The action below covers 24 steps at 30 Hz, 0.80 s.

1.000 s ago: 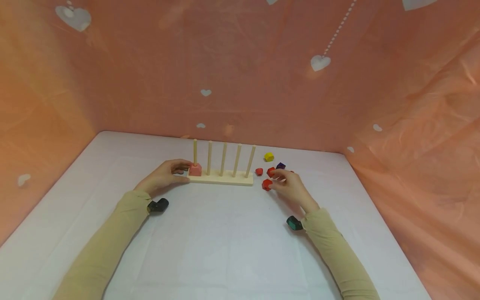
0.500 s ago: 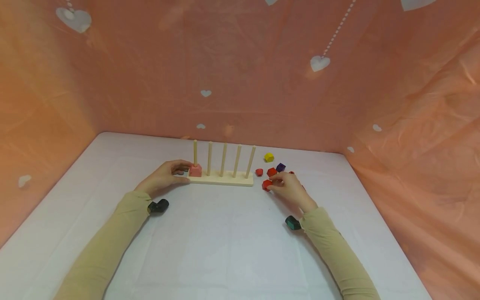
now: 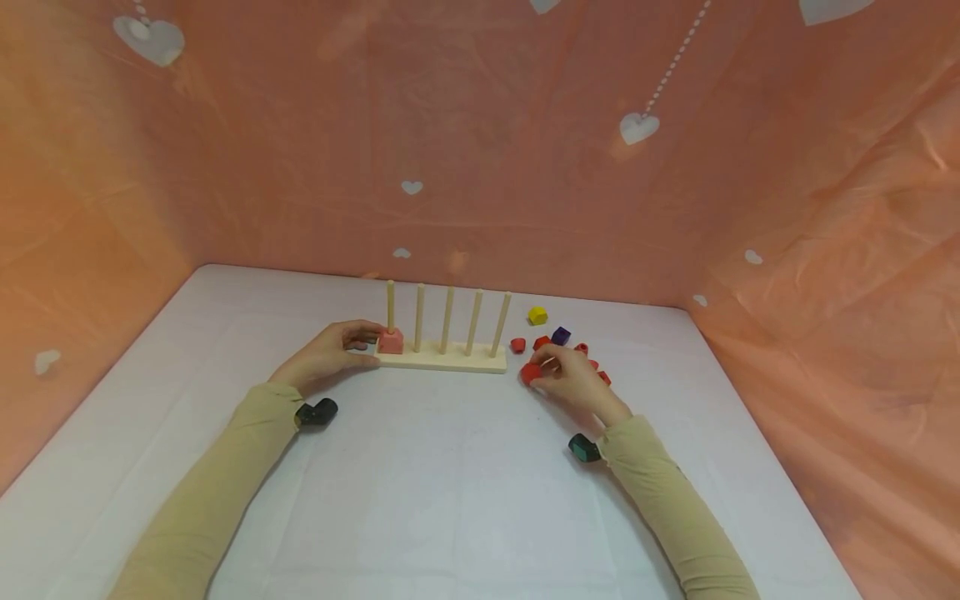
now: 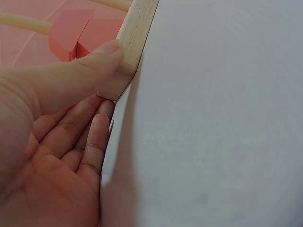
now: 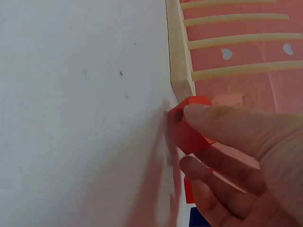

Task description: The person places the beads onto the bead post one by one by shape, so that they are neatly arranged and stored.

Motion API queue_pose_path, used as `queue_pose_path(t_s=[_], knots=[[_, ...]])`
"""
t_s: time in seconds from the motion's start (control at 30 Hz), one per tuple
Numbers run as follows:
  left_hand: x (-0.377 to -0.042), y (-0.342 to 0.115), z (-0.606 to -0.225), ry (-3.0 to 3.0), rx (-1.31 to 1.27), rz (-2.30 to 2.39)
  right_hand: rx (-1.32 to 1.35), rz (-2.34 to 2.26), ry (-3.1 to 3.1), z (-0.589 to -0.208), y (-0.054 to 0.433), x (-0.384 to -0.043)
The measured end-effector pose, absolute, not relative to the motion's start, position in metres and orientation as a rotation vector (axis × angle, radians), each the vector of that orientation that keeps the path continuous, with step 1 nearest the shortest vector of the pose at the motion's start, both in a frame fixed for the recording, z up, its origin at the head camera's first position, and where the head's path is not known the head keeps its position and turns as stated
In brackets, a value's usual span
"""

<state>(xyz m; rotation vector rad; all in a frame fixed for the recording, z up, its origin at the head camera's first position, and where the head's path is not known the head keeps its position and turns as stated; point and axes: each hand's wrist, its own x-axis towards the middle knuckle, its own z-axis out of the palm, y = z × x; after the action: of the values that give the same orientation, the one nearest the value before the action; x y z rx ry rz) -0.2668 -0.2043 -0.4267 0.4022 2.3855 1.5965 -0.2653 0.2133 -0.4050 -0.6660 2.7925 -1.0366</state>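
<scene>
A pale wooden peg stand with several upright pegs is on the white table in the head view. On its leftmost peg sits a pink block, which the left wrist view shows as two angular pink pieces side by side. My left hand grips the stand's left end, thumb on the front edge of the base. Just past the right end, my right hand pinches a red faceted bead between thumb and fingers. The bead's round hole shows beside the thumb tip in the right wrist view.
Behind the right hand lie a yellow block, a purple block and several more red beads, one close to the stand and another beside the wrist. An orange-pink cloth with white hearts surrounds the table.
My right hand has come down slightly and left, and its fingers have taken hold of the nearest red bead, which has turned and shifted a little. The left hand stays put.
</scene>
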Motion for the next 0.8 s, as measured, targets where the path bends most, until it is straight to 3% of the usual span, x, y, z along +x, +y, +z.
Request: queue_pose_path(t_s=[0.37, 0.8], knots=[[-0.267, -0.204, -0.426, 2.379, 0.408, 1.605, -0.755, -1.064, 2.733, -0.398, 0.21, -0.263], [-0.268, -0.205, -0.428, 2.394, 0.417, 1.588, -0.979, -1.421, 2.721, -0.325, 0.185, -0.265]])
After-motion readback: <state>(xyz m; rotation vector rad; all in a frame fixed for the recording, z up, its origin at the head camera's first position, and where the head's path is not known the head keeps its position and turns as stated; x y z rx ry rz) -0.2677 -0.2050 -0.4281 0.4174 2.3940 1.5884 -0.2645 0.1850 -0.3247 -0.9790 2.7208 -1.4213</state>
